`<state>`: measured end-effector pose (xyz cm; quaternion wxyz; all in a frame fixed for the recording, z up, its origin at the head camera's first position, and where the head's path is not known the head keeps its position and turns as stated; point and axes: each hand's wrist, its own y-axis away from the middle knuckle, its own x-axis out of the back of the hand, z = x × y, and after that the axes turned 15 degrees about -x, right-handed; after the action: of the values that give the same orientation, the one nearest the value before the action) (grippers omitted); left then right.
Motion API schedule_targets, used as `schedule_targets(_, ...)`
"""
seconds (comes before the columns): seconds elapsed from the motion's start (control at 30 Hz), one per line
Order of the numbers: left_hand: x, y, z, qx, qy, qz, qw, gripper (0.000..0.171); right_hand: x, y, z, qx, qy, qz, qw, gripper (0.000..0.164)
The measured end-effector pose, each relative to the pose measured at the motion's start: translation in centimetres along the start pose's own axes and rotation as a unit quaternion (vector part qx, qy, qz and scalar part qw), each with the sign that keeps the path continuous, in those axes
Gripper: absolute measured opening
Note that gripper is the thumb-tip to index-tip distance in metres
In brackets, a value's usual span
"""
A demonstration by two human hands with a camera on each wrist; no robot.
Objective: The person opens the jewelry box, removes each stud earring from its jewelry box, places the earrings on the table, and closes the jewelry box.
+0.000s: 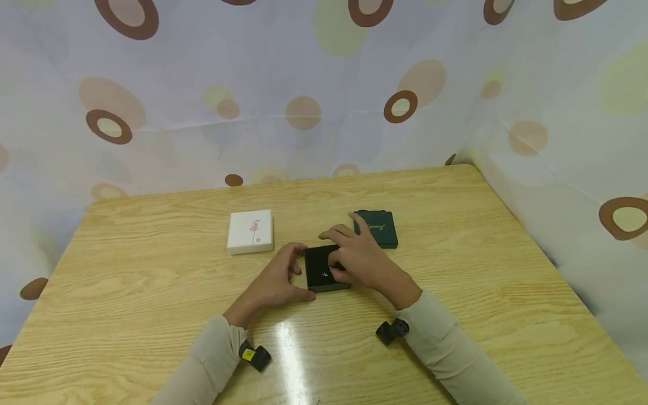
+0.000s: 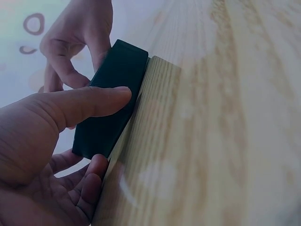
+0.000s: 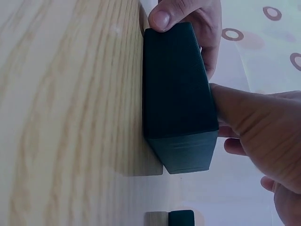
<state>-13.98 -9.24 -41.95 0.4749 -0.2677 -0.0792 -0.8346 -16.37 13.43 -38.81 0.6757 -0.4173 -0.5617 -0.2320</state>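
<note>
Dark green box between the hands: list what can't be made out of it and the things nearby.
- Head view: right part of the dark green box, covered by the right hand.
- Head view: whether that hand pinches anything; its own fingers hide it.
- Head view: exact form of the silvery piece; too small.
- Both wrist views: the box's inside, hidden by its walls.
- Right wrist view: another green box, cut off by the bottom edge.

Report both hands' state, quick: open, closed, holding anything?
Left hand: closed, holding the nearer dark box by its left side.
Right hand: fingers bent over that box; whether they pinch anything cannot be told.
</note>
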Motion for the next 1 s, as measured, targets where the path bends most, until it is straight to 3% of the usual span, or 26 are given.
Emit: schedule_targets(1.0, 0.0, -0.14, -0.17, 0.001, 0.011, 0.002, 0.9999, 0.094, -0.01, 0.09, 0.11, 0.002, -0.024, 0.011, 1.0, 0.009)
